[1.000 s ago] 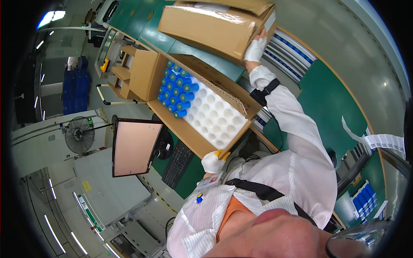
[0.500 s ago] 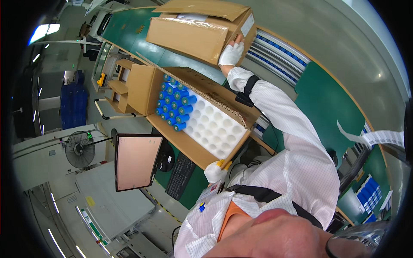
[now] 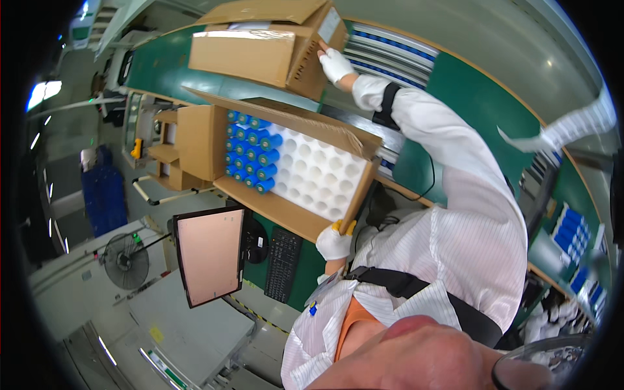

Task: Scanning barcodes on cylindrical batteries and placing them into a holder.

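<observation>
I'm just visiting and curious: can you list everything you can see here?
closed cardboard box: one, brown, top, on the green bench
open cardboard box: one, brown, centre, tilted toward the camera
blue cylinders: many, blue, in rows at the open box's left end
white tray: one, white, inside the open box, its round cells empty
monitor: one, pinkish screen, lower left
keyboard: one, black, beside the monitor
fan: one, dark, far left
left hand: white glove, gripping the open box's corner
right hand: white glove, against the closed box's end

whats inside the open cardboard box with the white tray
The open cardboard box holds a white tray of round cells. Blue cylinders fill the cells at one end; the rest look empty. Whatever lies beneath the tray is hidden.
</observation>
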### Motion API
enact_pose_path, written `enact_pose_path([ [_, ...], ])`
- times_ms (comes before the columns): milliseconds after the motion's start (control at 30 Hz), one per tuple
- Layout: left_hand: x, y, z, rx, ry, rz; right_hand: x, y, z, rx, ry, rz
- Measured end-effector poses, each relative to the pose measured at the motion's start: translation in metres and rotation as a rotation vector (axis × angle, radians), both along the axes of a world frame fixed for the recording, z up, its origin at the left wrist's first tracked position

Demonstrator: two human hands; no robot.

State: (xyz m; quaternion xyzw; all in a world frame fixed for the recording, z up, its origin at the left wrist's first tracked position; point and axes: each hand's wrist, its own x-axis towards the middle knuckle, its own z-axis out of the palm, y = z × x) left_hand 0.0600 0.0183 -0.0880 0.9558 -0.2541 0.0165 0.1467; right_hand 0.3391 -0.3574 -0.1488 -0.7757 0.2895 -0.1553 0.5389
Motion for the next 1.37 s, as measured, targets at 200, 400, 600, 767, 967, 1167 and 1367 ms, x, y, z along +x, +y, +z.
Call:
enact_pose_path([
  [200, -0.001, 0.0, 0.007, 0.047, 0.068, -0.003, -0.23, -0.081, 0.048, 0.113, -0.293, -0.172],
  [400, -0.006, 0.003, 0.005, 0.141, 0.061, 0.015, -0.497, -0.023, 0.046, -0.593, 0.267, -0.806],
  [600, -0.01, 0.005, -0.005, 0.219, -0.086, 0.043, -0.606, 0.059, -0.038, -0.656, 0.478, -0.839],
  [767, -0.014, 0.001, -0.004, 0.26, -0.077, 0.116, -0.608, 0.07, -0.073, -0.241, 0.319, -0.806],
  [967, -0.018, -0.001, 0.01, 0.275, 0.059, 0.141, -0.602, 0.055, -0.077, -0.256, 0.337, -0.744],
  [1167, -0.016, -0.004, 0.018, 0.323, 0.161, 0.2, -0.603, 0.038, -0.077, -0.386, 0.394, -0.647],
  [1367, -0.013, 0.005, 0.014, 0.3, 0.217, 0.161, -0.563, 0.057, -0.026, -0.599, 0.622, -0.617],
])
